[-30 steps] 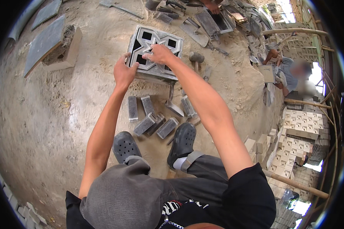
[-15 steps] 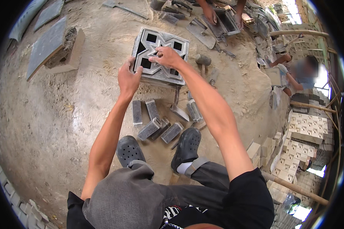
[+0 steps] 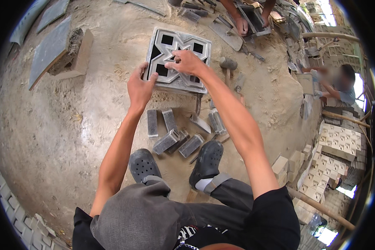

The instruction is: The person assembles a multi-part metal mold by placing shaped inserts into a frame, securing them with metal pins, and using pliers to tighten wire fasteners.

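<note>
A square grey metal mould (image 3: 187, 35) with a raised cross-shaped pattern and dark openings sits on the dusty ground ahead of me. At its near left corner, my left hand (image 3: 141, 87) grips the edge, thumb and fingers on either side. My right hand (image 3: 189, 64) is on the middle of the pattern, with thumb and forefinger bent against the ridges round the central opening; its other fingers are partly hidden. Between the mould and my feet lie several loose metal blocks (image 3: 166, 141). A trowel-like blade (image 3: 201, 123) rests beside them.
Right of the mould lies a mallet (image 3: 228, 63). Beyond it is a flat trowel (image 3: 226, 35), near another person's hands (image 3: 241, 25) at a metal box mould (image 3: 253, 20). A slab-covered block (image 3: 73, 60) stands left. Pale patterned blocks (image 3: 339, 139) are stacked right, near another person (image 3: 341, 85).
Both my hands keep almost the same places on the mould. The whole view has shifted slightly. At the top, the other person's left-side hand has moved down beside the box mould.
</note>
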`<state>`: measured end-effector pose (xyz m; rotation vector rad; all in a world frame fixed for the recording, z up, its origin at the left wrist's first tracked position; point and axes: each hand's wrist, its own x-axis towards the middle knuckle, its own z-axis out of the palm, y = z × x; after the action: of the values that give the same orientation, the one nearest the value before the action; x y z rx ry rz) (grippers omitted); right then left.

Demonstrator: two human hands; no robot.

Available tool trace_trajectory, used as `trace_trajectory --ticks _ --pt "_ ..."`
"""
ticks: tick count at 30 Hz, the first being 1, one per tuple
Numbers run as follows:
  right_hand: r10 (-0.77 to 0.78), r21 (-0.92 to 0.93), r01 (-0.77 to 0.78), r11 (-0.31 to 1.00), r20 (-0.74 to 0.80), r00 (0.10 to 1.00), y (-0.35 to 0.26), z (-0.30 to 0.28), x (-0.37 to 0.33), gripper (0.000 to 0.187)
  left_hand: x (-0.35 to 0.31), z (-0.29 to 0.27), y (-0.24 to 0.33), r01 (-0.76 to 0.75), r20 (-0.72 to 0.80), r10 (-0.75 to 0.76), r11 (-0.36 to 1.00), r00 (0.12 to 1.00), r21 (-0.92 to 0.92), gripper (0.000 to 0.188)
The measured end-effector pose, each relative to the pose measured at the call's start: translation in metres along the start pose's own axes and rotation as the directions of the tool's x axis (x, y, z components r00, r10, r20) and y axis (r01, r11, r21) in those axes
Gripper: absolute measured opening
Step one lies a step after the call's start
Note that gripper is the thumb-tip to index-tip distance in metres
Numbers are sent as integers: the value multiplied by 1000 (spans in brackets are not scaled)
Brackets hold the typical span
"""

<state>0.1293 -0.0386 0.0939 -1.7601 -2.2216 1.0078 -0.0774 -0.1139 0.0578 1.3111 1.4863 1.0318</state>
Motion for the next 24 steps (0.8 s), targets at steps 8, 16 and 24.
trace_trajectory --ticks 8,16,24 --pt "-200 40 209 977 -164 966 9 10 4 53 -8 4 7 -161 -56 171 974 984 157 40" --pt "-154 -144 143 979 -70 985 -8 -6 9 52 -13 11 7 -200 -65 228 936 972 290 40" --pt "-32 -106 23 994 -85 996 -16 -2 -10 69 1 10 0 -289 -50 318 908 947 304 40"
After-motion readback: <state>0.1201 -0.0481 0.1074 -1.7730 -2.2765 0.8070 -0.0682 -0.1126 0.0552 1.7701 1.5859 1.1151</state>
